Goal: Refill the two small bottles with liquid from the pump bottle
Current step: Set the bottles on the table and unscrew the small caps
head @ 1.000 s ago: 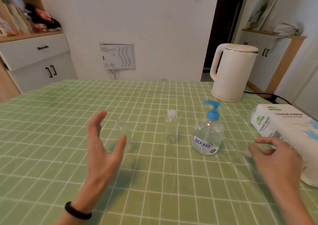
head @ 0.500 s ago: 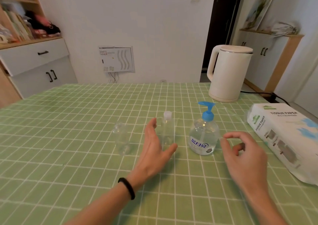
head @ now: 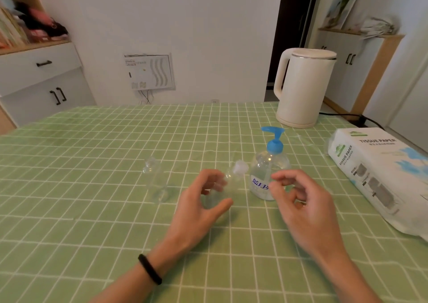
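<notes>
While left fingers (head: 214, 182) grip the tilted small bottle (head: 232, 175), right fingers (head: 286, 177) hover loosely curled

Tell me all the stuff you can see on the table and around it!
capped small bottle: 1, clear with white cap, tilted in the left hand
other small bottle: 1, clear, standing left of the capped one
pump bottle: 1, clear with blue pump, right of the small bottles
kettle: 1, cream, far right of the table
tissue paper pack: 1, white, right edge of the table
tablecloth: 1, green with white checks, over the table
cabinet: 1, white with black handles, back left
wristband: 1, black, left wrist
left hand: 1, fingers round the capped small bottle
right hand: 1, fingers loosely curled, holding nothing, before the pump bottle
</notes>
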{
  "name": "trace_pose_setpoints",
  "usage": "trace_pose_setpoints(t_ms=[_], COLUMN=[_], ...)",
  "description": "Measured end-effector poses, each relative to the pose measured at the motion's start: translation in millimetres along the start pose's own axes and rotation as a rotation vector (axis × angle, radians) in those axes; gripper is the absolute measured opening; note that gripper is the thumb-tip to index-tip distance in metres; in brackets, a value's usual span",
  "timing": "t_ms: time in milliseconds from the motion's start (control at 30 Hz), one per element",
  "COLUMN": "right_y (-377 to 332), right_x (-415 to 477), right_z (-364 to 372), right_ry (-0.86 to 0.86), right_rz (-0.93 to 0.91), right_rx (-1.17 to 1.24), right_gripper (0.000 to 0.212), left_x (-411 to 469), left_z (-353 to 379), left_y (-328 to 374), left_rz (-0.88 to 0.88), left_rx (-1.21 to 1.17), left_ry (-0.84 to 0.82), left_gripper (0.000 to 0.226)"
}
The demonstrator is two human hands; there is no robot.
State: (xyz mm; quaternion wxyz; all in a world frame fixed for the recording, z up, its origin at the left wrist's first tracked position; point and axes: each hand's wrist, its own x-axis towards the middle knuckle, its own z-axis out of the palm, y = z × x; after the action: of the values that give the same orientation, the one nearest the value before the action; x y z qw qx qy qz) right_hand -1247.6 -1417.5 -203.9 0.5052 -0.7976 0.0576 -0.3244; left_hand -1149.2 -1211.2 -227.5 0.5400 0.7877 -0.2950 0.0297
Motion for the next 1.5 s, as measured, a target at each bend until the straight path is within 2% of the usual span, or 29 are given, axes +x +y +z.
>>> trace_pose_setpoints(t_ms=[100,233,467,600,767,933,1067,1167,1267,1400,1500], right_y=[1,2,1,0,-2,2,1,2,0,1,0], right_x=[-7,-12,-12,-10,-10,-9,-8,-8,-9,-11,-11], right_z=[8,16,18,14,12,9,7,7,7,10,8], right_ry=[-0.199,-0.279,-0.276,-0.336,-0.376,-0.378,-0.377,-0.384,-0.375,-0.348,-0.335], right_rz=[0.047,0.027,0.043,-0.002,0.022,0.07,0.081,0.082,0.103,0.037,0.014], right_rx=[0.049,0.068,0.047,0.045,0.062,0.003,-0.024,-0.032,0.013,-0.089,-0.103], right_gripper=[0.033,0.044,0.019,0.007,0.029,0.062,0.057,0.061,0.049,0.023,0.028], left_x=[-17,-24,-25,-25,-25,-24,-24,-25,-25,-24,-24], left_z=[-11,-23,-28,-29,-28,-29,-29,-29,-29,-28,-27], left_y=[4,4,0,-2,-5,-9,-10,-11,-12,-15,-15], left_rz=[0.029,0.03,0.018,-0.024,-0.042,-0.052,-0.044,-0.052,-0.051,-0.053,-0.06], left_rx=[0.037,0.063,0.079,0.013,-0.021,-0.048,-0.05,-0.061,-0.055,-0.054,-0.068], left_ry=[-0.038,-0.083,-0.107,-0.119,-0.125,-0.11,-0.117,-0.111,-0.124,-0.126,-0.142], left_gripper=[0.046,0.049,0.053,0.051,0.05,0.048,0.049,0.049,0.049,0.05,0.051])
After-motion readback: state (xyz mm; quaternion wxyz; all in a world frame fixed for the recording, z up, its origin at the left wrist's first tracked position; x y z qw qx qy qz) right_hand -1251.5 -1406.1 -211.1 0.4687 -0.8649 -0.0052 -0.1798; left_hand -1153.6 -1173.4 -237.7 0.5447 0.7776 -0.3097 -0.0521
